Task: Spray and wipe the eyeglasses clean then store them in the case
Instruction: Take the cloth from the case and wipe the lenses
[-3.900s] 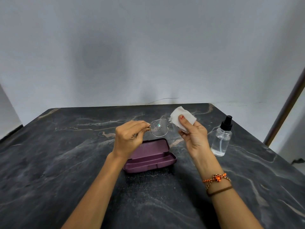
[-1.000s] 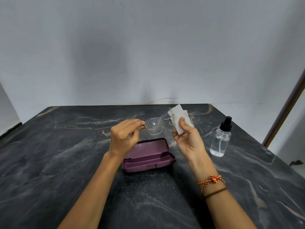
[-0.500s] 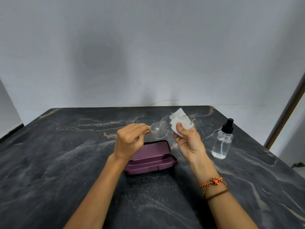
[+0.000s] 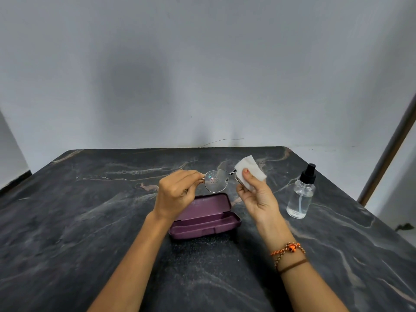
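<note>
The left hand (image 4: 175, 194) pinches the thin metal-framed eyeglasses (image 4: 217, 181) at one end. The right hand (image 4: 258, 197), just beside, grips a folded white tissue (image 4: 251, 171) around the other lens. Droplets cover the bare lens. The open purple case (image 4: 204, 216) lies below both hands.

Left hand (image 4: 176, 192) and right hand (image 4: 256, 194) raised, fingers curled, pinching.
</note>
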`<state>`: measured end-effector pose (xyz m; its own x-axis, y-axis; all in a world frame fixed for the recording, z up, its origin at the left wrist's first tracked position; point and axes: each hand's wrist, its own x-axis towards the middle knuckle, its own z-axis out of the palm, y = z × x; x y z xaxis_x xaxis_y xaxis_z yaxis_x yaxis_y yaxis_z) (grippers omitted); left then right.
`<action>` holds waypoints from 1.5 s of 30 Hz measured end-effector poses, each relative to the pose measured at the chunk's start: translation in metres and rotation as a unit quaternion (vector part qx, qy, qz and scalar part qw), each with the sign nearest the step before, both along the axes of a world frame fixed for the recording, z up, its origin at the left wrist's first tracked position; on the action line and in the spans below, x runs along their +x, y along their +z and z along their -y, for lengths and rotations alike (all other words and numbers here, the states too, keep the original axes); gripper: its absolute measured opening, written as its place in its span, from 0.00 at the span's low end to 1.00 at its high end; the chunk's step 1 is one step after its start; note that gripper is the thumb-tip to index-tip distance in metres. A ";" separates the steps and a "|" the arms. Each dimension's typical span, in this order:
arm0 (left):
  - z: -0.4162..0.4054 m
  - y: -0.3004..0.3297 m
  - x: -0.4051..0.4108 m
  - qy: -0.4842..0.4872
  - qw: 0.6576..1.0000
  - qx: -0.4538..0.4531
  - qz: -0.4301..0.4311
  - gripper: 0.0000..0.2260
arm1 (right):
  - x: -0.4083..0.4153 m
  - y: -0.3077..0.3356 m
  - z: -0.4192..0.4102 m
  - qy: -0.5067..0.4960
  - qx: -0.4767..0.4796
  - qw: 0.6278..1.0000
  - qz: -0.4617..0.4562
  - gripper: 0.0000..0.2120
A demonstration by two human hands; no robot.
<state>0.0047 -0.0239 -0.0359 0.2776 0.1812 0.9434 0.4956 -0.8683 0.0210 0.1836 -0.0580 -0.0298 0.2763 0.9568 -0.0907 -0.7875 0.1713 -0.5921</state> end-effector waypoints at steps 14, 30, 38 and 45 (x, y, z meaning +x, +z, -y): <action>0.002 -0.002 0.006 -0.018 1.000 -0.008 -0.001 0.04 | 0.004 -0.002 -0.003 -0.065 0.003 0.988 0.139 0.03; -0.001 0.004 -0.005 0.025 0.991 -0.034 0.130 0.04 | -0.006 -0.006 -0.006 0.035 0.045 0.992 0.112 0.06; 0.001 0.008 -0.007 0.039 0.982 -0.049 0.176 0.03 | -0.005 -0.003 -0.005 0.071 0.084 0.992 0.056 0.09; 0.001 0.009 -0.011 0.048 0.983 -0.058 0.167 0.02 | -0.004 -0.006 -0.006 0.088 0.072 0.992 0.056 0.08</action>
<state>-0.0058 -0.0252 -0.0266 -0.0680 0.3030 0.9506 0.5231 -0.8005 0.2926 0.1792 -0.0522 -0.0357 0.1050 0.9919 0.0715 -0.7437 0.1261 -0.6565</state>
